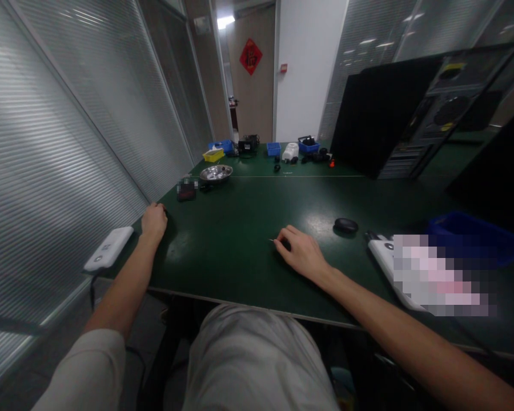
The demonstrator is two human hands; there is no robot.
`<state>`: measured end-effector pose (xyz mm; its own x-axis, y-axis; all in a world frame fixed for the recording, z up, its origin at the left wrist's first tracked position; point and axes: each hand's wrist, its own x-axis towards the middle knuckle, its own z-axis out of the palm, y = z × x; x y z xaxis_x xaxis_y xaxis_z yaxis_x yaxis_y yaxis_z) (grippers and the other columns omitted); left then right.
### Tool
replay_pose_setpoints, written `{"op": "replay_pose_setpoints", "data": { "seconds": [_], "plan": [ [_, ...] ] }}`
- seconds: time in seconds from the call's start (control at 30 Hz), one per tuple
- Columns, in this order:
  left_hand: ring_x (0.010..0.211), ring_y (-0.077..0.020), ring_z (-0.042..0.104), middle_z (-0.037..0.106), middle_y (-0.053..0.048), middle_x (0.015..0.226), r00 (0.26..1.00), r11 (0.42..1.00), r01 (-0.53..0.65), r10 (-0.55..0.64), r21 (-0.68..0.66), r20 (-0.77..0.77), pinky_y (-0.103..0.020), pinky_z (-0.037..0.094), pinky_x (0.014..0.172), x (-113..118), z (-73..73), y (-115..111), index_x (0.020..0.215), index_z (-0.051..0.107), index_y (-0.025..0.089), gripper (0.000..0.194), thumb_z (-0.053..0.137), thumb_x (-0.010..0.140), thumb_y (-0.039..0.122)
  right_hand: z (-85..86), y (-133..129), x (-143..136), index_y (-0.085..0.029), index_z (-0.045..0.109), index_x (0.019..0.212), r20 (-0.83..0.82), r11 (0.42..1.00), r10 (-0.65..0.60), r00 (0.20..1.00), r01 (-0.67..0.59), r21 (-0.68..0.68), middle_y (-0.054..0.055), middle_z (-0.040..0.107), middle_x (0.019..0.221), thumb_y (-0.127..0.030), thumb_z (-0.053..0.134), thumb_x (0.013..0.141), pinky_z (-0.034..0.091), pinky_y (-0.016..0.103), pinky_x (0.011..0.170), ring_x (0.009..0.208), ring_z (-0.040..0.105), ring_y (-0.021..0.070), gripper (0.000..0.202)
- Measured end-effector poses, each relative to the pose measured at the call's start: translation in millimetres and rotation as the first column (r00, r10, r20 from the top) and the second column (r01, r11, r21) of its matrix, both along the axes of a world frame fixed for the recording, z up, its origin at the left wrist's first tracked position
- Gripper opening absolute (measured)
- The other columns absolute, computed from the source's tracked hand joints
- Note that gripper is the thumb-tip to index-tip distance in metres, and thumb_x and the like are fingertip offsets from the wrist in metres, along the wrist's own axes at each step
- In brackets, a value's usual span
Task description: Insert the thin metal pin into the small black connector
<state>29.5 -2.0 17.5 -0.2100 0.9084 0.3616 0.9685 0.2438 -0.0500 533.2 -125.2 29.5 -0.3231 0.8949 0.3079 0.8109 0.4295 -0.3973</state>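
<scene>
Right hand (300, 249) at green tabletop (223, 251); blinds (98, 114) left; door (255, 103) beyond.

The room looks dim to me from here. A lamp (225, 22) glows white past the far edge of the table (240, 228). The blinds (47, 142) along its left edge look pale, but the computer (385, 108) by the right edge is nearly black. I see a shiny spot (319, 220) right of the table's middle. Everything looks a bit fuzzy. Blocky squares hide part of a white box (385, 262).
</scene>
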Motion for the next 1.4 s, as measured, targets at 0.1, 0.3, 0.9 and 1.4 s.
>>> {"op": "replay_pose_setpoints", "data": {
  "seconds": [0.1, 0.3, 0.9, 1.4],
  "plan": [
    [0.108, -0.0341, 0.06, 0.063, -0.022, 0.117, 1.0, 1.0, 0.007, -0.007, 0.003, -0.014, -0.042, 0.051, 0.09, 0.1, -0.7, -0.5, 0.114, 0.07, 0.008, 0.039, 0.041, 0.094, 0.024, -0.5, 0.2, 0.0, -0.023, 0.063, 0.091, -0.001, 1.0, -0.005, 1.0, 0.005, 0.007, 0.003, 0.064, 0.098, -0.038, 0.053, 0.102, 0.038, 0.029, 0.065, 0.077, 0.061, 0.0164, 0.021],
    [0.106, -0.0351, 0.061, 0.065, -0.022, 0.114, 1.0, 1.0, 0.014, -0.014, 0.027, 0.013, -0.045, 0.051, 0.093, -3.7, -1.4, 0.4, 0.111, 0.072, 0.009, 0.038, 0.042, 0.092, 0.024, -0.5, -0.1, 0.3, -0.023, 0.062, 0.091, -0.008, 1.0, -0.005, 1.0, 0.005, 0.009, 0.003, 0.064, 0.098, -0.039, 0.053, 0.102, 0.037, 0.029, 0.065, 0.078, 0.061, 0.0166, 0.022],
    [0.091, -0.0233, 0.068, 0.075, -0.009, 0.101, 0.864, 0.951, 0.261, -0.308, 0.168, 0.398, -0.033, 0.051, 0.087, 55.8, 23.0, -5.4, 0.101, 0.076, 0.016, 0.022, 0.061, 0.092, 0.03, -2.1, 4.1, 2.7, -0.023, 0.063, 0.093, -0.018, 1.0, 0.005, 1.0, -0.005, -0.006, 0.002, 0.064, 0.099, -0.038, 0.053, 0.102, 0.036, 0.028, 0.065, 0.079, 0.06, 0.0153, 0.02],
    [0.093, -0.0178, 0.063, 0.072, -0.005, 0.101, 0.147, 0.366, 0.907, -0.738, 0.209, 0.658, -0.029, 0.047, 0.081, 275.2, 4.0, -66.2, 0.103, 0.074, 0.02, 0.019, 0.07, 0.093, 0.036, -6.0, 6.9, 6.2, -0.023, 0.063, 0.091, 0.04, 0.998, -0.064, 0.997, 0.064, 0.022, 0.002, 0.063, 0.096, -0.039, 0.054, 0.1, 0.034, 0.029, 0.065, 0.077, 0.058, 0.0156, 0.02]
  ]
}}
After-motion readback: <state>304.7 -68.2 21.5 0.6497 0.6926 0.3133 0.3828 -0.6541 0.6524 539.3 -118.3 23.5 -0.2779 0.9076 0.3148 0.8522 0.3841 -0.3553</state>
